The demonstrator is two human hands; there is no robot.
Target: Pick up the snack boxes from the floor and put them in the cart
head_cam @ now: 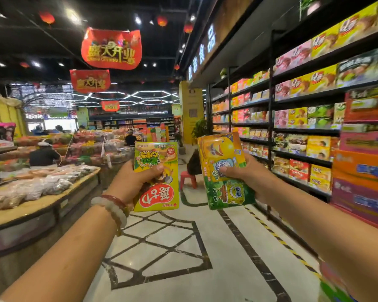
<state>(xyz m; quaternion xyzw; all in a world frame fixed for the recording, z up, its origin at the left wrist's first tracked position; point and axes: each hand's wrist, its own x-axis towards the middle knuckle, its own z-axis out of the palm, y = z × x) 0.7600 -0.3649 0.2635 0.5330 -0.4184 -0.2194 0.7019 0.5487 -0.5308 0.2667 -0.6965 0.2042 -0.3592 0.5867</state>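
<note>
Two snack boxes are held up in the air in front of the camera, one in each hand, well above the tiled floor (183,247). The yellow snack box (156,177) is gripped by the left hand (135,182): the thumb is pressed across its printed front and the other fingers are curled behind it, out of sight. The box is seen upside down, its red label at the lower end. The orange and green snack box (226,171) is gripped in the same way by the right hand (247,177), with the thumb laid across the middle of the front face and the box tilted slightly to the left. The two boxes are near each other but apart, with open aisle visible between them.

As for progress, the picking-up step can be judged done for these two boxes, since both are off the floor and firmly held. The placing step is not yet done: no cart is visible anywhere in the view, so its position cannot be told. No further boxes are seen on the visible part of the floor. A stocked shelf rack (303,127) is seen along the right side of the aisle and a produce counter (42,203) along the left.
</note>
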